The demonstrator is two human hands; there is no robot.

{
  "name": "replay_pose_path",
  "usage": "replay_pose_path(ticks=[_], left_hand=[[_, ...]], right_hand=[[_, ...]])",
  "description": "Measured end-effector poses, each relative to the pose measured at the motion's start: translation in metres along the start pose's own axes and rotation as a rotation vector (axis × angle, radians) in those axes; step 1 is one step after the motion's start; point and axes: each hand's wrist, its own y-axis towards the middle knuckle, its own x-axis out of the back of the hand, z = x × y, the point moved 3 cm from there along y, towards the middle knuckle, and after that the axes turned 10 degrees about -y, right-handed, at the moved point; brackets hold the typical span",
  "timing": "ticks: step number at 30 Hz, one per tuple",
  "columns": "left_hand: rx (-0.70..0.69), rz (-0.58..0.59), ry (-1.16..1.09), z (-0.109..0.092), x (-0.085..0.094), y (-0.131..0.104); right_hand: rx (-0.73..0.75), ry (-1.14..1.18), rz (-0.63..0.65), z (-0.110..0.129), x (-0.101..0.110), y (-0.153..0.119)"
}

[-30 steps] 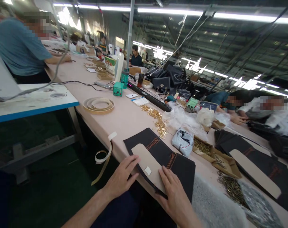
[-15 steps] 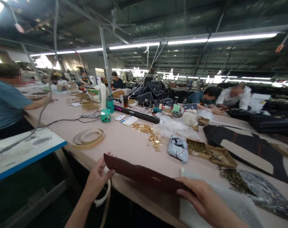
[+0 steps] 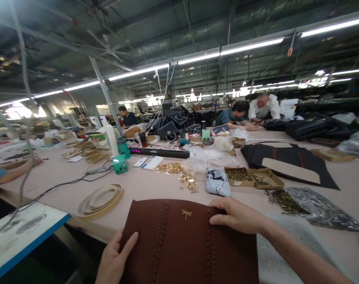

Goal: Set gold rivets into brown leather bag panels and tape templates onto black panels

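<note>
A brown leather panel (image 3: 185, 244) faces me at the table's near edge, with two laced seams running down it and a small gold dragonfly emblem (image 3: 186, 214) near its top. My left hand (image 3: 116, 252) grips the panel's left side, thumb on the front and fingers behind. At the top edge, my right hand (image 3: 231, 215) pinches the leather beside the right-hand seam. The panel's lower part runs out of the picture.
Beyond the panel lie gold metal fittings (image 3: 170, 168), a grey plastic packet (image 3: 217, 182) and a cardboard tray of fittings (image 3: 266, 179). A coiled strip (image 3: 101, 201) and a green box (image 3: 120, 164) are to the left. Several people work around the table.
The leather panel has tilted up from nearly edge-on, so its front now shows. My right hand has moved to its top edge, my left lower on its side. The view has swung right.
</note>
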Motion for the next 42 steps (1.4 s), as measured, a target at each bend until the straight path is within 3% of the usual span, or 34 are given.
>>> replay_pose_path(ticks=[6,12,14,16,19,23,27,31,42], left_hand=[[0.007,-0.064,0.205,0.048,-0.022,-0.005],[0.001,-0.132,0.431,0.089,-0.026,-0.009],[-0.141,-0.225,0.549,0.089,-0.028,-0.014],[-0.391,-0.269,0.656,0.082,-0.04,-0.021],[-0.624,-0.133,0.746,0.073,-0.074,-0.03],[-0.601,0.203,0.737,0.074,-0.125,-0.025],[-0.526,0.336,0.825,0.077,-0.157,-0.006],[-0.532,0.365,0.947,0.074,-0.169,0.005],[-0.45,0.369,0.962,0.066,-0.176,0.009]], right_hand=[[-0.119,-0.275,-0.13,-0.054,-0.019,0.029],[-0.206,-0.421,-0.235,-0.088,-0.044,0.037],[-0.195,-0.462,-0.299,-0.091,-0.053,0.036],[-0.169,-0.441,-0.321,-0.089,-0.063,0.037],[-0.13,-0.36,-0.295,-0.082,-0.081,0.043],[-0.161,-0.331,-0.273,-0.08,-0.104,0.057],[-0.201,-0.321,-0.349,-0.091,-0.117,0.065],[-0.191,-0.343,-0.387,-0.096,-0.121,0.065],[-0.246,-0.543,-0.347,-0.089,-0.125,0.07]])
